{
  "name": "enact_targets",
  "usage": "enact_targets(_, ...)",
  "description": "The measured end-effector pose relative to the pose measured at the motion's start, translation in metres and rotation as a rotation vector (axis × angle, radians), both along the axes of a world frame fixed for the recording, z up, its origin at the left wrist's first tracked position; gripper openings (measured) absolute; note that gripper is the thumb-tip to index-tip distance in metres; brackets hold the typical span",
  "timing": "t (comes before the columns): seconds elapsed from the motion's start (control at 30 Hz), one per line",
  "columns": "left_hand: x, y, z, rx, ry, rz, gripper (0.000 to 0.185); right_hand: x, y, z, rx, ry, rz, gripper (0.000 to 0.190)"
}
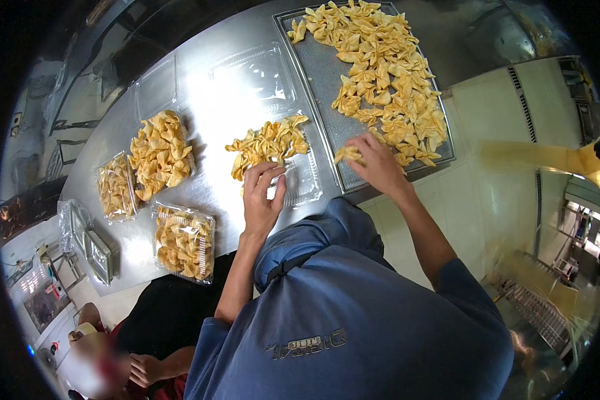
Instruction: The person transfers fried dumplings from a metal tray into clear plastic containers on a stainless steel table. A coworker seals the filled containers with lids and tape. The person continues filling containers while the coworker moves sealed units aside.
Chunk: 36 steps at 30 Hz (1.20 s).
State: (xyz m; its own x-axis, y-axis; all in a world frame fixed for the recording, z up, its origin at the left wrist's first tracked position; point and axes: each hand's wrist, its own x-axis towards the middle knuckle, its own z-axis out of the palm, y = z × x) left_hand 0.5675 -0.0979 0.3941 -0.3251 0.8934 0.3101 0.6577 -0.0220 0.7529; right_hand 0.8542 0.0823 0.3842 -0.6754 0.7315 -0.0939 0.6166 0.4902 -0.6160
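Observation:
My left hand point(263, 195) is over the near left part of an open clear plastic clamshell container point(305, 182), fingers curled beside a pile of golden fried wonton-like pastries point(270, 142). Whether its fingertips touch a pastry cannot be told. In my right hand point(377, 162) are pastries point(350, 155), held above the near end of a mesh metal tray point(322, 75). More pastries point(390, 65) are heaped across the tray's right side and far end. The container's clear lid point(252, 75) lies folded back, away from me.
Left on the steel table point(205, 185) are a heaped open container point(161, 152), two closed filled containers point(116, 187) point(184, 242) and stacked empty containers point(92, 250). Another person point(150, 367) is at the lower left, close to the table.

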Motion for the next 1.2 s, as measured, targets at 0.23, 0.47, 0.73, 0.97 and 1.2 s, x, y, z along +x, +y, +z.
enact_targets(0.23, 0.003, 0.006, 0.0, -0.028, -0.037, -0.021, 0.016, 0.012, -0.037, -0.022, 0.201, -0.185, 0.057, 0.049)
enact_targets(0.47, -0.016, -0.006, -0.002, -0.03, -0.064, 0.082, 0.016, 0.008, -0.033, -0.034, 0.326, -0.117, 0.039, 0.055)
enact_targets(0.73, 0.006, -0.015, -0.021, -0.248, -0.54, -0.093, 0.064, -0.083, -0.059, 0.005, 0.004, 0.103, 0.357, 0.061)
enact_targets(0.97, -0.005, -0.031, -0.058, -0.176, -0.315, 0.266, 0.03, -0.139, -0.076, -0.042, -0.33, 0.296, -0.102, 0.048)
enact_targets(1.2, 0.001, -0.038, -0.058, -0.327, -0.086, 0.192, 0.038, -0.158, -0.084, -0.096, -0.366, 0.386, -0.111, 0.046)
